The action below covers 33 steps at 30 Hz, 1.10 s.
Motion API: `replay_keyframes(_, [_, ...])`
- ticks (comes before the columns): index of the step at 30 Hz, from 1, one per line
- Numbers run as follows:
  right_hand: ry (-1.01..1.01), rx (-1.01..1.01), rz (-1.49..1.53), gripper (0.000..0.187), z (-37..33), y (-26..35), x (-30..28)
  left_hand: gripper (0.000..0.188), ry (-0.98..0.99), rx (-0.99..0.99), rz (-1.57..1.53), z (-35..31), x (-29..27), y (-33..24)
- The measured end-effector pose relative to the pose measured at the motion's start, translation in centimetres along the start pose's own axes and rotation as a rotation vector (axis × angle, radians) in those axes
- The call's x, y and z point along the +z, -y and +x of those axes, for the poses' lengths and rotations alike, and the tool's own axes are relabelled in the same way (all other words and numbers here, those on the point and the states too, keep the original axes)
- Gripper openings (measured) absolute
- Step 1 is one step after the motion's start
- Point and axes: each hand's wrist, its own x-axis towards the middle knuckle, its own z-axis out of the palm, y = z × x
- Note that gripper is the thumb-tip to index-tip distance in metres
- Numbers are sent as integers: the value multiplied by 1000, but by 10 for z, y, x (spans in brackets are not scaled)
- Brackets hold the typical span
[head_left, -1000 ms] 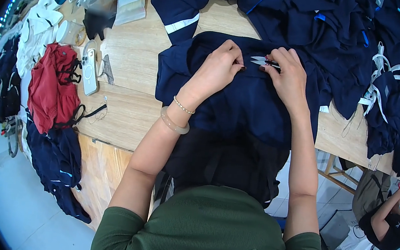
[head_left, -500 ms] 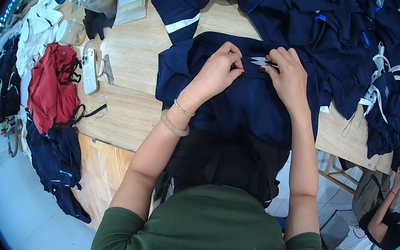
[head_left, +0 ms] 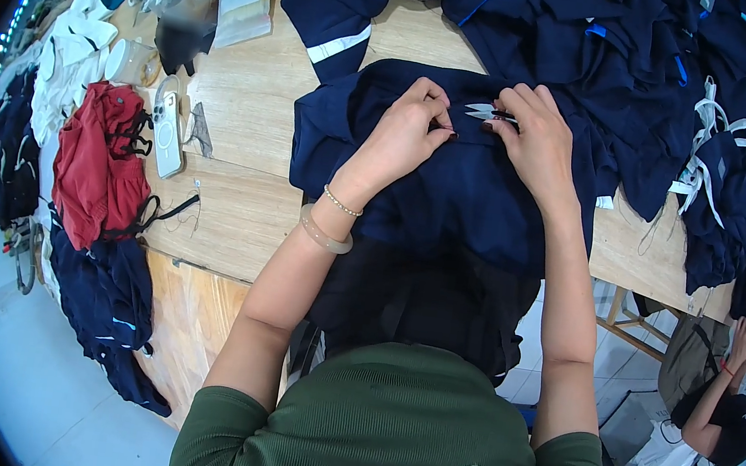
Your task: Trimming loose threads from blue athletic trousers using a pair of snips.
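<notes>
A navy garment lies across the table's near edge and hangs toward my lap. Over its far part, my left hand has thumb and fingers pinched together low on the cloth; whatever is between the fingertips is too small to make out. My right hand is closed around small thread snips. Their two pale blades point left toward my left fingertips, slightly apart, just above the fabric.
More navy garments are heaped at the far side and right. Left on the wooden table are a phone, a red garment and clear plastic bags. White straps hang at right, and a co-worker is at lower right.
My right hand and the snips have shifted very slightly left. My left hand has stayed in place. A dark cloth at far left is blurred by movement, and the co-worker's hand has moved a little.
</notes>
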Motion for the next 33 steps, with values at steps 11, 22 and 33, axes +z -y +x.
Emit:
replay_keyframes(11, [35, -5, -13, 20, -1, 0, 5, 11, 14, -12, -38, -1, 1, -1])
replay_keyframes(22, [-8, 330, 593, 19, -1, -18, 20, 11, 31, -41, -76, 0, -1, -3])
replay_keyframes(33, [-56, 441, 1105, 15, 3, -23, 10, 18, -139, -88, 45, 11, 10, -10])
